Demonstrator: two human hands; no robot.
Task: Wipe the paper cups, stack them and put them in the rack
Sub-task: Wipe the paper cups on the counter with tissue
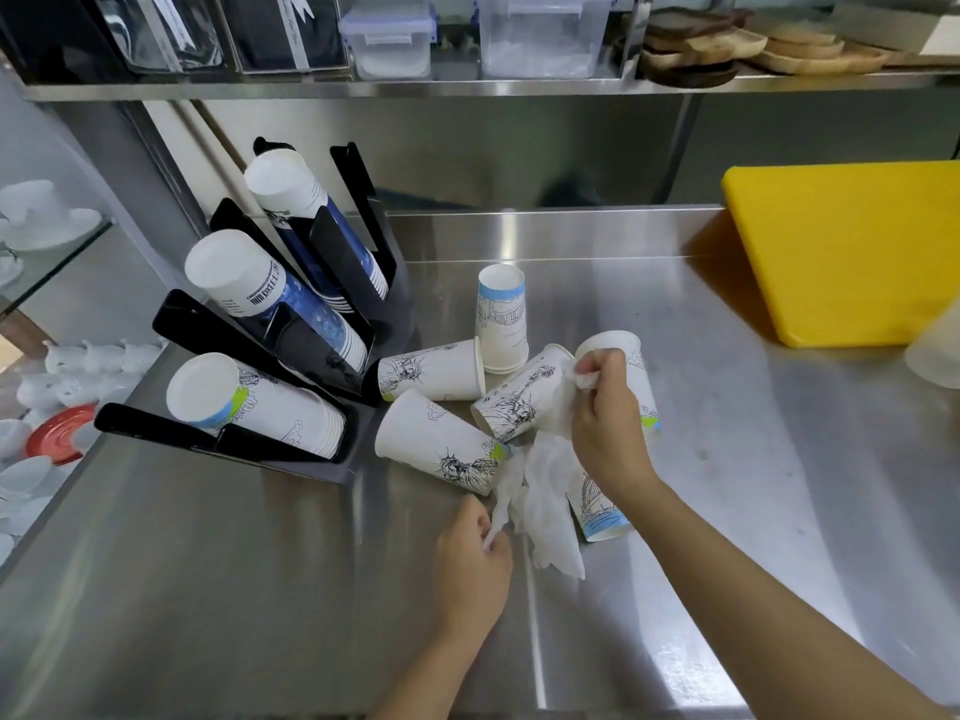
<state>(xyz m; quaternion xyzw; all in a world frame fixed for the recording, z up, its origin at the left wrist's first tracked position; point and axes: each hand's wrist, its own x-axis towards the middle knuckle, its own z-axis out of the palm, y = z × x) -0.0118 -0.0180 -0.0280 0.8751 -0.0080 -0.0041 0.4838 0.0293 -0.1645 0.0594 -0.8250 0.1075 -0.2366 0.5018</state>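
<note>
The right hand's fingertips [592,374] are pinched together on the upper end of a thin white wipe [550,491], up against the rim of a tilted paper cup [636,376]. The left hand's fingers [488,532] are curled in and pinch the wipe's lower corner, so the sheet hangs stretched and crumpled between the two hands. From there, the right hand [605,428] sits over the cluster of cups while the left hand [470,563] is nearer the person, low over the steel counter [208,589].

The loose cups lie in a huddle in the middle of the counter: three on their sides, among them one [431,376] just beside the rack and one [441,444] below it, another [519,394] leaning between them and the right hand, one upside down [501,317] behind, and one [600,511] partly hidden under the wipe. None is nested in another. The black rack [249,356] stands at the left with three slanted stacks of cups in it (whether it has room for more I cannot tell).

My reading is that this is the very start of wiping: the sheet is being opened out. The next move calls for one hand to let go of the wipe, take up a single cup and steady it, while the other rubs it over.
</note>
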